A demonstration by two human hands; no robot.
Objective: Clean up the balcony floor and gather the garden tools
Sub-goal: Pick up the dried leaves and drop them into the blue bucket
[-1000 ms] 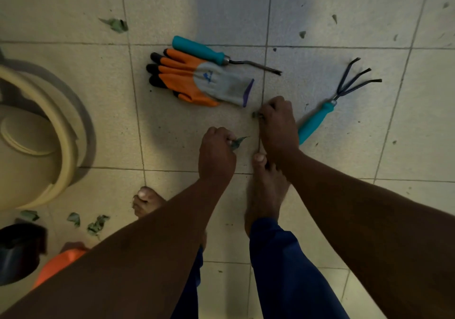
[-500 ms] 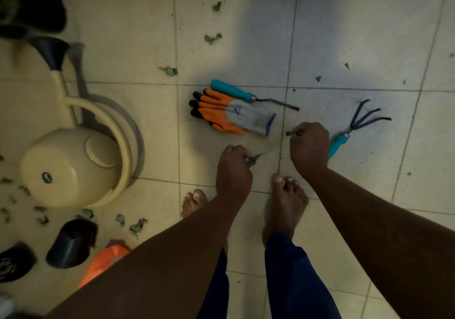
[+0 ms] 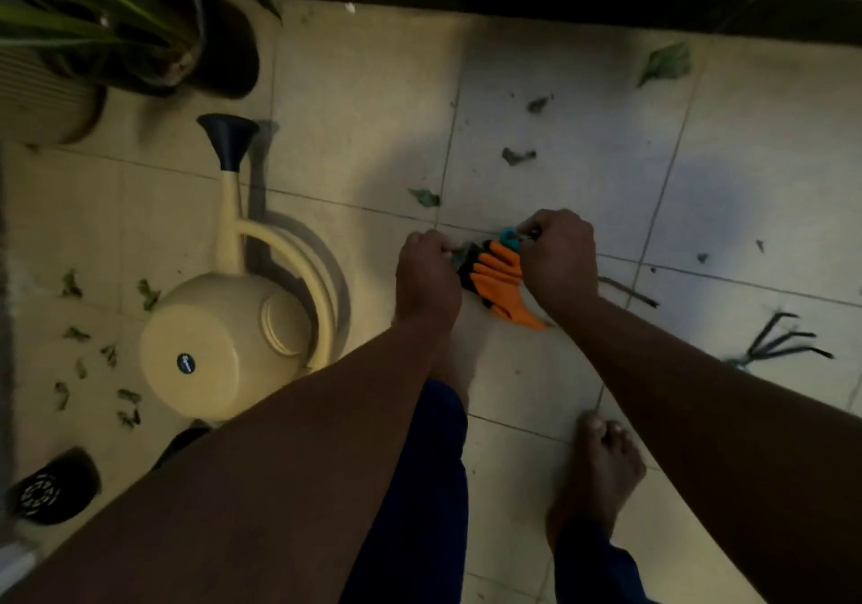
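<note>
Orange gloves point(image 3: 501, 277) lie between both hands point(image 3: 427, 277).

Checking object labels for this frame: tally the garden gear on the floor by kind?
Watering can: 1
Orange gloves, lying as a bundle, individual count unclear: 1
Teal-handled tool, handle partly hidden by the right hand: 1
Hand rake, only its prongs showing: 1
Total: 4
</note>
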